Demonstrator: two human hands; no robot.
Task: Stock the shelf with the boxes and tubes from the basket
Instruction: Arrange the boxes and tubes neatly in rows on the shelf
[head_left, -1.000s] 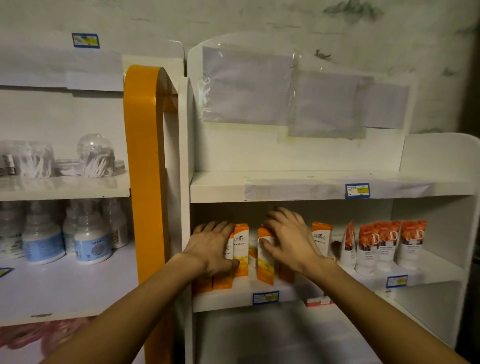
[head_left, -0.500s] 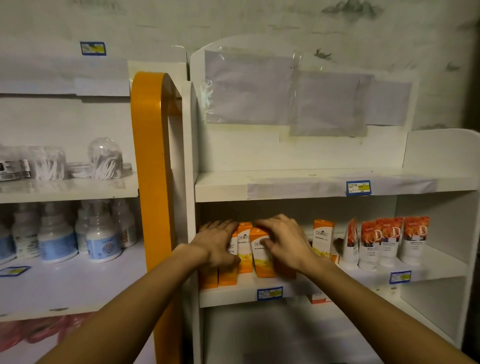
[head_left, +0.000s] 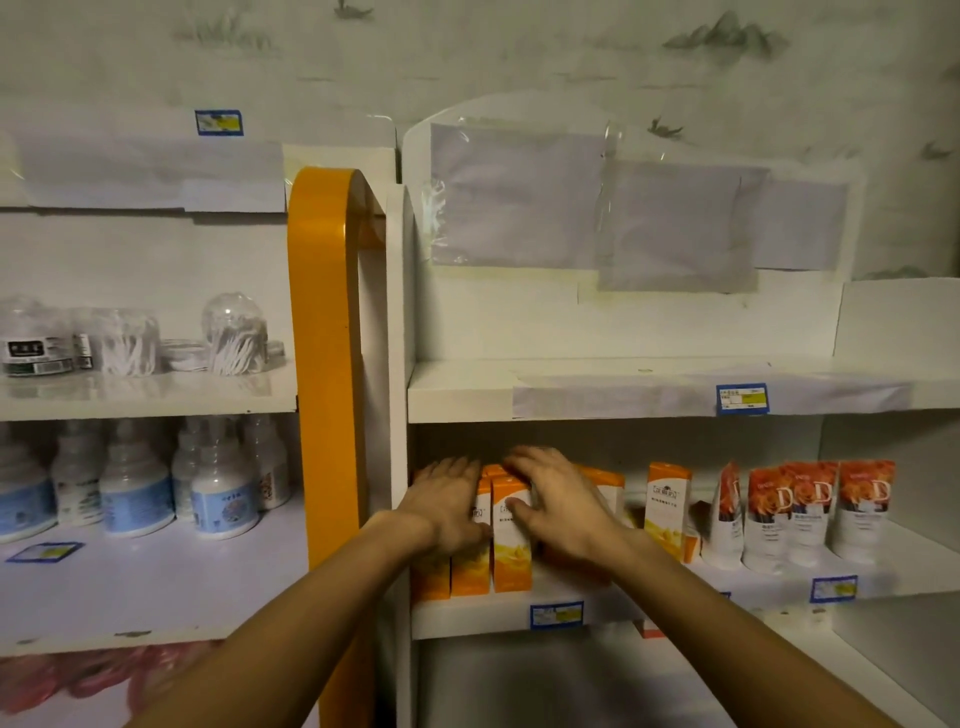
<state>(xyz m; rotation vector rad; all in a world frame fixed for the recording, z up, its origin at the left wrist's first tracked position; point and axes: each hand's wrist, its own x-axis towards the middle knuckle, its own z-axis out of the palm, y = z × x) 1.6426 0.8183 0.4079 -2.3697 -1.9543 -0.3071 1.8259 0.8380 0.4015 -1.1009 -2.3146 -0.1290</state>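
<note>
Several orange and white boxes (head_left: 511, 551) stand upright in a tight row at the left end of the white shelf board (head_left: 478, 616). My left hand (head_left: 447, 506) lies flat against the leftmost boxes with fingers straight. My right hand (head_left: 558, 501) presses the row from the right, fingers spread over the tops, thumb on a box front. One more orange box (head_left: 666, 506) stands apart to the right. Several white and orange tubes (head_left: 810, 512) stand cap down at the right end. The basket is not in view.
The upper shelf (head_left: 675, 389) of the white unit carries a blue price tag (head_left: 742, 399). An orange post (head_left: 322, 364) divides it from the left unit, which holds cotton swab jars (head_left: 234, 332) above and white bottles (head_left: 223, 483) below. A lower shelf lies in shadow.
My right hand has slid the boxes leftwards, closing the gap so that the row stands packed together. The camera has tilted up a little.
</note>
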